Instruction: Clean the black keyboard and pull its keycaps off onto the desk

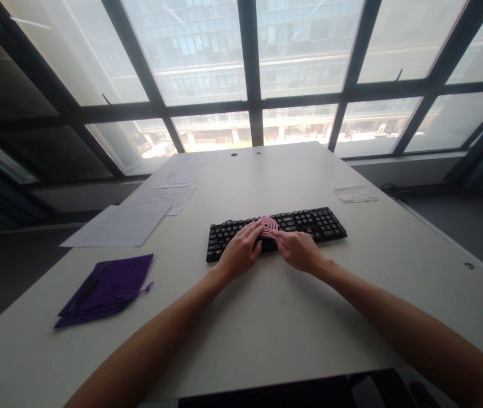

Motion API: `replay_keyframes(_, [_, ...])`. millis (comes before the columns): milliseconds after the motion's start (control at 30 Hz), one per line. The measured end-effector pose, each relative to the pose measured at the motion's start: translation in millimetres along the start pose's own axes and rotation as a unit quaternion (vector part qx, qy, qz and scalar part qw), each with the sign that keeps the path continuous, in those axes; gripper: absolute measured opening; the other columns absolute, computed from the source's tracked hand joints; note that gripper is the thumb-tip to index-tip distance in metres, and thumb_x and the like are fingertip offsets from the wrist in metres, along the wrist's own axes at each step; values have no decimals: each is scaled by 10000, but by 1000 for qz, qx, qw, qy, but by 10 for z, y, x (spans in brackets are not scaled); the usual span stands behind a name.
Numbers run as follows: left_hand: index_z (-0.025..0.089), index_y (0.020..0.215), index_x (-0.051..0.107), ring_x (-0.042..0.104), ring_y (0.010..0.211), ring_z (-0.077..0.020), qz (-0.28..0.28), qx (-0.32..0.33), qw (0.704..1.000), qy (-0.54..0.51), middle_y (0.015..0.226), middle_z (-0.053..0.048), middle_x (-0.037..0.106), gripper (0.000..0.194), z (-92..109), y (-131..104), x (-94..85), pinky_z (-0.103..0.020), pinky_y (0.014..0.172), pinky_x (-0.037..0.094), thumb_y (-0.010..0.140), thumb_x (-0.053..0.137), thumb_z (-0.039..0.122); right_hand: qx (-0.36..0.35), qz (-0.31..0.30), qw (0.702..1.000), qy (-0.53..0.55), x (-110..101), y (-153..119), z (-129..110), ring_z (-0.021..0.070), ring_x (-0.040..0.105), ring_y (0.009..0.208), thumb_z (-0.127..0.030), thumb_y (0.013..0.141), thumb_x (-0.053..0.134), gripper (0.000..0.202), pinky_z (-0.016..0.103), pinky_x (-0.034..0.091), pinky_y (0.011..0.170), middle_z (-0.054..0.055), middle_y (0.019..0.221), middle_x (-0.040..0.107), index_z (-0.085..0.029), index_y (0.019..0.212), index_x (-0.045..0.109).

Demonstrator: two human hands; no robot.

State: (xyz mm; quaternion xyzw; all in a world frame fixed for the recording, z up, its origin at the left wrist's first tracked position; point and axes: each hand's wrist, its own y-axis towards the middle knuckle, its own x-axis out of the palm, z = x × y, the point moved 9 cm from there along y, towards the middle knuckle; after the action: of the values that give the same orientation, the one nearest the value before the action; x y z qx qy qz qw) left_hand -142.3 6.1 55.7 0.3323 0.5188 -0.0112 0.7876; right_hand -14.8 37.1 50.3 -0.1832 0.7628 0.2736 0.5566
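Pink ringed disc (269,226): over the middle of the black computer keyboard (322,225), between both hands.
Left hand (241,249): fingertips at the disc's left edge; cannot tell whether the grip pinches it.
Right hand (301,250): fingertips at its near right edge; grip likewise unclear.
Pressure: best light and even from both sides; uneven keys could tip the disc.
Purple drawstring pouch (109,286): near left on the surface (284,328), well apart.

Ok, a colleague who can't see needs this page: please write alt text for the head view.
A person's left hand and right hand touch a pink ringed disc over a black keyboard on a white table. A purple pouch and papers lie to the left, with windows beyond.
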Motion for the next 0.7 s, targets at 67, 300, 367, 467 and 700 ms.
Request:
replay_keyframes(67, [170,1456,459,417,1424,-256,1,0,1000,2,1507,-112,482,498,-2,-5,-4,-494,1189,384,958,463,170,-3,4,1000,3,-11,-2,-11,234,717,991,-313,997,410,418,285,488,827,69,1161,743,-271,1383,565])
replay_keyframes(300, [158,1493,411,361,1459,-259,-1,8,1000,25,1535,-122,445,528,13,-7,36,-502,1205,350,967,448,170,0,23,1000,12,-58,-14,22,220,710,1015,-299,998,416,407,276,488,861,68,1191,733,-262,1374,567])
replay_keyframes(367, [162,1509,391,338,1471,-263,-4,9,999,31,1554,-124,417,540,31,-3,58,-508,1208,339,971,447,182,3,32,999,13,-83,-14,39,213,704,1031,-289,998,414,422,274,486,872,61,1208,726,-272,1400,542])
replay_keyframes(467, [168,1520,377,318,1480,-264,-20,16,999,32,1573,-124,384,549,61,-4,108,-503,1211,329,976,448,199,24,33,999,-1,-96,-4,95,215,701,1035,-291,1005,390,450,282,490,860,55,1213,722,-290,1441,499])
replay_keyframes(700, [181,1512,390,353,1464,-263,-28,18,999,27,1563,-123,403,527,77,10,153,-508,1202,332,991,445,238,65,15,997,-31,-47,18,171,227,704,1011,-305,1012,358,467,301,496,838,68,1165,735,-291,1462,482])
